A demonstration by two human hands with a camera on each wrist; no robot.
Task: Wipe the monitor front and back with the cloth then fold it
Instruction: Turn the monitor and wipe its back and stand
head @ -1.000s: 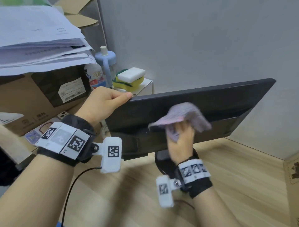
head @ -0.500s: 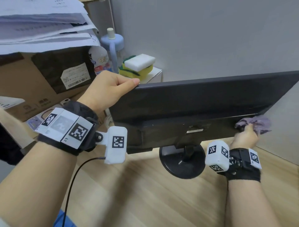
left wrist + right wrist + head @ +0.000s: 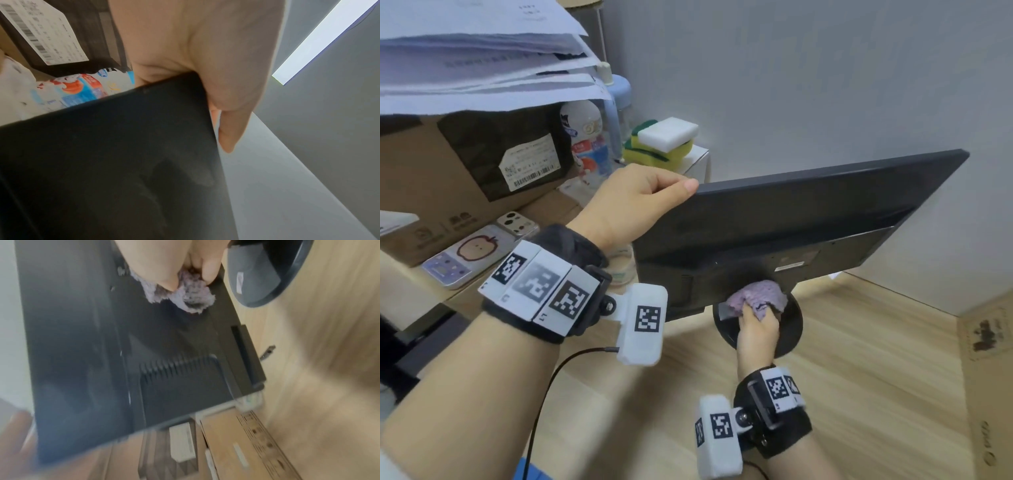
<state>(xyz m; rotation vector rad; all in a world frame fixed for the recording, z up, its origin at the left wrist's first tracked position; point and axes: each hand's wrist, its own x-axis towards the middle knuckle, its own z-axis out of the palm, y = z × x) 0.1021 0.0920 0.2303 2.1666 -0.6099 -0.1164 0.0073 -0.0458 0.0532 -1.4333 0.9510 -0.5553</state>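
Observation:
The black monitor (image 3: 808,219) stands on the wooden desk with its back toward me, on a round black base (image 3: 791,329). My left hand (image 3: 640,202) grips its top left corner, thumb on the back, the other fingers hidden over the front; the left wrist view shows the corner (image 3: 123,146) in that hand (image 3: 195,56). My right hand (image 3: 756,329) holds a bunched purple cloth (image 3: 758,296) pressed against the lower middle of the back, just above the stand. In the right wrist view the cloth (image 3: 191,296) sits under the fingers (image 3: 164,272) on the monitor (image 3: 82,337).
Cardboard boxes (image 3: 448,178) topped with loose papers (image 3: 482,58) crowd the left. Bottles (image 3: 589,144) and stacked sponges (image 3: 664,140) stand behind the monitor's left end. A grey wall (image 3: 825,85) runs close behind. Another carton (image 3: 989,377) is at the right edge; a black cable (image 3: 544,394) crosses the desk.
My right hand has swept the cloth from the monitor's lower right corner back left to the middle above the stand. The left hand has kept its hold on the top corner.

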